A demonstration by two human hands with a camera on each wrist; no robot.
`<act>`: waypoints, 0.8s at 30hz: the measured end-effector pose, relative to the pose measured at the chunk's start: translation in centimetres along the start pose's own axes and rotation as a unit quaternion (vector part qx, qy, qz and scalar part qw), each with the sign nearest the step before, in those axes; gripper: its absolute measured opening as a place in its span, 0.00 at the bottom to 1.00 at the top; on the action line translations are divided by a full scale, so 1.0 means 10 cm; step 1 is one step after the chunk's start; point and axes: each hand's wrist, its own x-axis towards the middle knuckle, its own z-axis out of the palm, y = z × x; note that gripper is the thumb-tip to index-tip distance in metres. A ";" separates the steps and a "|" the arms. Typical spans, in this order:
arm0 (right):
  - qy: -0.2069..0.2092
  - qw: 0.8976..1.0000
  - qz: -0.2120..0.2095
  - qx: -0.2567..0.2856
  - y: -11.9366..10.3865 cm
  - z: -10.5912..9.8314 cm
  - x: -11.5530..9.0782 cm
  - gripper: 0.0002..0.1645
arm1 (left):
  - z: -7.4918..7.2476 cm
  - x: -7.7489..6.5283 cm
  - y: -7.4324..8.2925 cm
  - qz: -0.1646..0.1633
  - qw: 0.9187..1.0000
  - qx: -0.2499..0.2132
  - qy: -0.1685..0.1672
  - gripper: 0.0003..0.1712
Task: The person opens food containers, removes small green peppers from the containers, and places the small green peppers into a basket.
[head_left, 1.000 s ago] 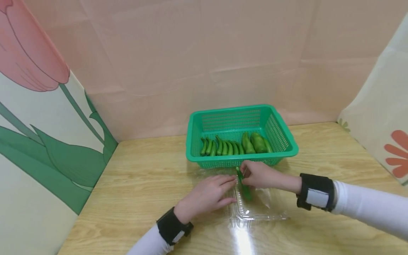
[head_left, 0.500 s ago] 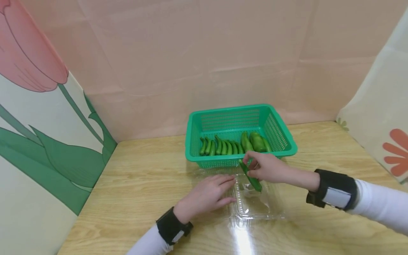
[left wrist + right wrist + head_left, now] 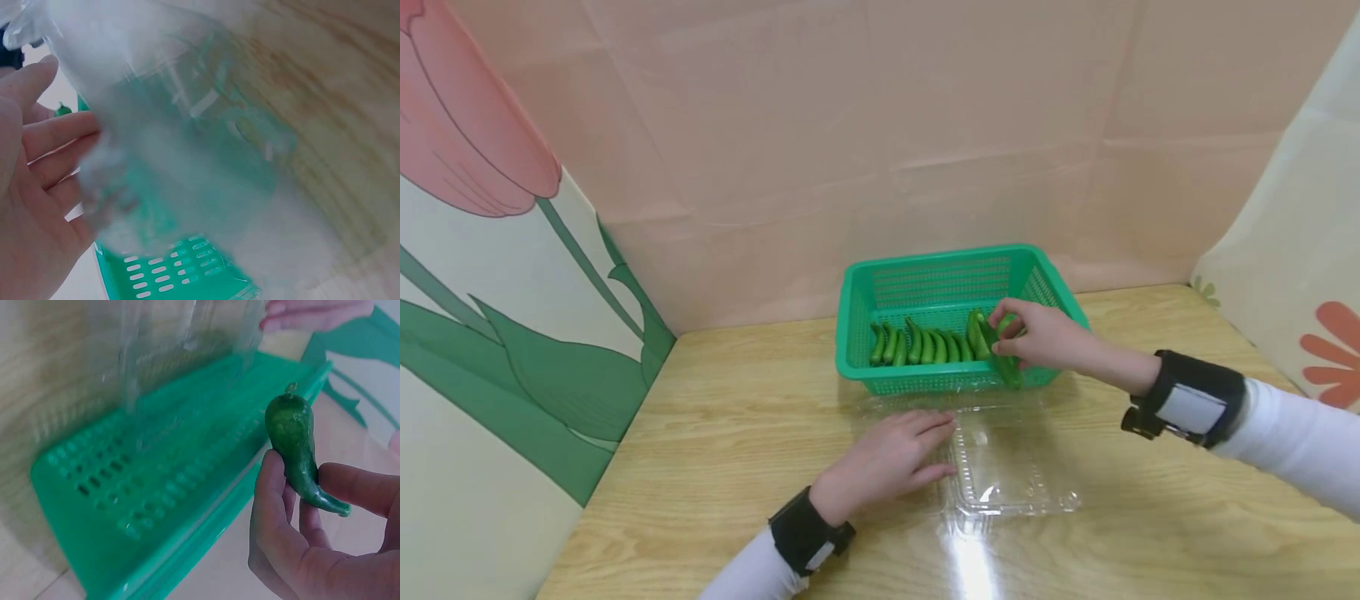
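Note:
A green chili pepper (image 3: 292, 434) is pinched between the thumb and fingers of my right hand (image 3: 1043, 333), its thin curved end near the thumb. In the head view the right hand hovers over the front right of a green plastic basket (image 3: 940, 263), and the pepper (image 3: 1009, 372) overlaps the front rim. Several green peppers (image 3: 925, 346) lie in a row inside. My left hand (image 3: 891, 457) rests with extended fingers on the left part of a clear plastic clamshell container (image 3: 1000, 467). Its fingers touch the clear plastic (image 3: 187, 144) in the left wrist view.
The clamshell stands on a wood-grain table (image 3: 737, 400), just in front of the basket. A pink cloth backdrop (image 3: 737, 167) rises behind, with a tulip-printed panel (image 3: 512, 333) at left and a flower-printed one (image 3: 1292, 250) at right.
The right hand has lifted the pepper away from over the clamshell and carried it back to the basket's front right. The left hand has stayed put.

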 end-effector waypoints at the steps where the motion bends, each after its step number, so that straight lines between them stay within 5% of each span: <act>1: 0.006 1.000 0.003 0.001 0.02 -0.03 0.03 0.19 | 0.00 0.00 0.00 0.000 1.000 0.000 -0.001 0.32; 12: 0.004 0.996 0.058 0.075 0.21 -0.24 0.34 0.21 | -0.02 -0.01 0.02 -0.003 1.000 -0.007 -0.004 0.32; 24: 0.024 0.996 0.072 -0.044 0.32 -0.33 0.65 0.22 | -0.02 0.00 0.03 0.003 1.000 -0.001 0.005 0.32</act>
